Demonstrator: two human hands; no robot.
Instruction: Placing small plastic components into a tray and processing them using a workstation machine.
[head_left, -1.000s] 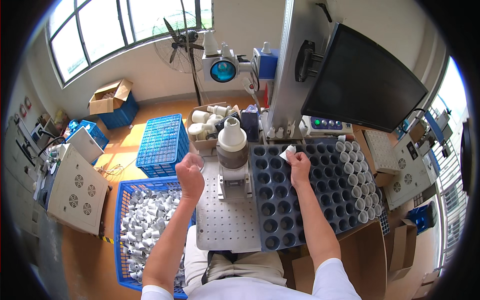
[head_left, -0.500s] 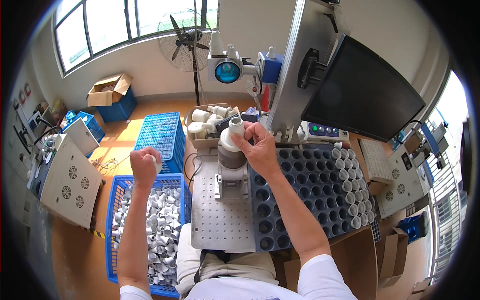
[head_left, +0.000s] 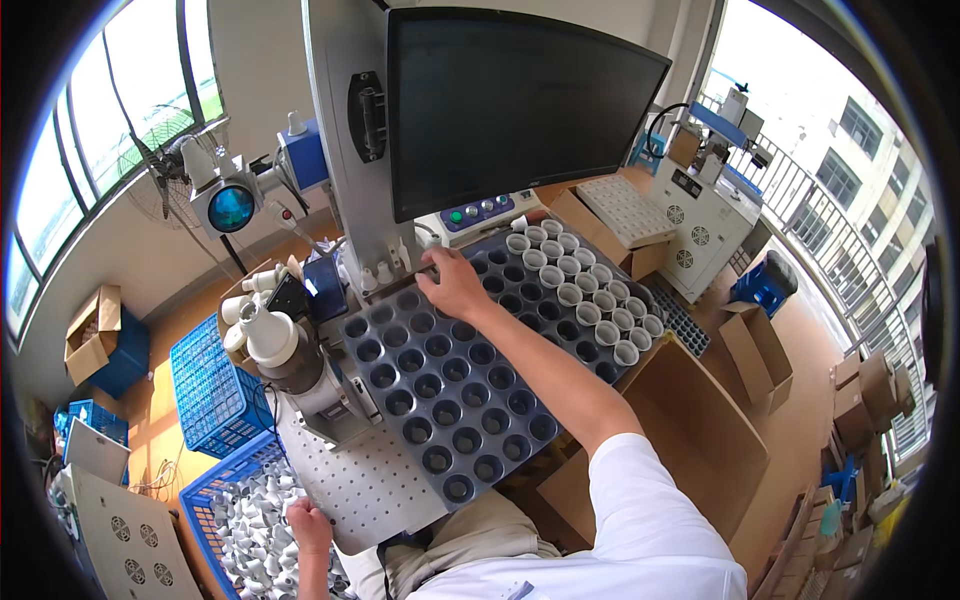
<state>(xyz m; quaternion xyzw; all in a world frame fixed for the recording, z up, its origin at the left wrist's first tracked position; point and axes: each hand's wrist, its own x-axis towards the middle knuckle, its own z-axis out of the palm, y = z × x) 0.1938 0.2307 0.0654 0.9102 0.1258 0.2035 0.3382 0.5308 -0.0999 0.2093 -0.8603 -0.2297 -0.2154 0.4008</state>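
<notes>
My right hand (head_left: 456, 287) is over the far edge of a black tray (head_left: 425, 405) of round pockets, its fingers curled together; what they hold, if anything, is unclear. White cups (head_left: 590, 290) fill several rows at the tray's right side. My left hand (head_left: 310, 528) is closed in a fist beside the blue basket (head_left: 205, 505) of loose white conical fittings (head_left: 255, 535); its grip is hidden. Left of the tray, a white cone-shaped piece (head_left: 268, 335) stands upright on the dark round fixture (head_left: 297, 372), apart from both hands.
A metal column (head_left: 345, 190) carries a large dark monitor (head_left: 510, 110) behind the tray. The blue-lensed machine head (head_left: 231, 208) hangs above the fixture. A perforated metal plate (head_left: 350, 490) lies before it. A control box with buttons (head_left: 480, 215) stands behind the tray.
The view has swung right. My right hand has left the fixture's white piece and reached over the tray's far edge. My left hand has lowered beside the basket, and the white piece seen in it is hidden.
</notes>
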